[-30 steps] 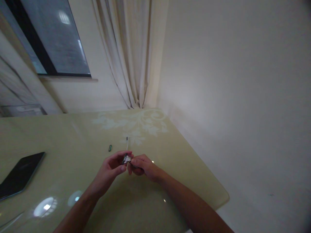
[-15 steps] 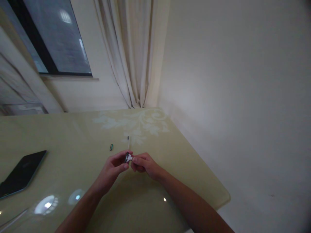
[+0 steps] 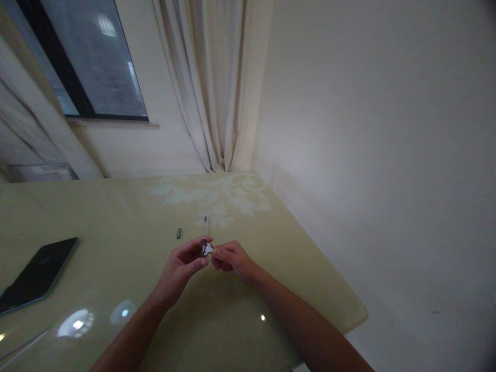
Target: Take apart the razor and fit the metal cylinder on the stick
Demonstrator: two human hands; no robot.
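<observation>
Between my two hands is a razor [image 3: 206,249] with a dark cartridge head and a silvery neck. My left hand [image 3: 183,262] has its thumb and fingers around the head from the left. My right hand [image 3: 233,259] is closed on the handle end, most of which its fingers hide. Just beyond them, a thin white stick with a small dark head, like a toothbrush [image 3: 206,222], lies on the table; its near end disappears behind my left fingers. A small dark-and-green piece like a razor cartridge [image 3: 179,233] rests to its left.
A dark tablet-like device [image 3: 36,276] lies at the left of the glossy pale table [image 3: 310,274]. A thin white cable-like strip [image 3: 27,346] is at the lower left. The wall [image 3: 372,181] borders the table on the right, and a curtain [image 3: 220,103] hangs behind.
The view has shifted slightly. Both hands keep the same hold on the razor, with hardly any movement between them.
</observation>
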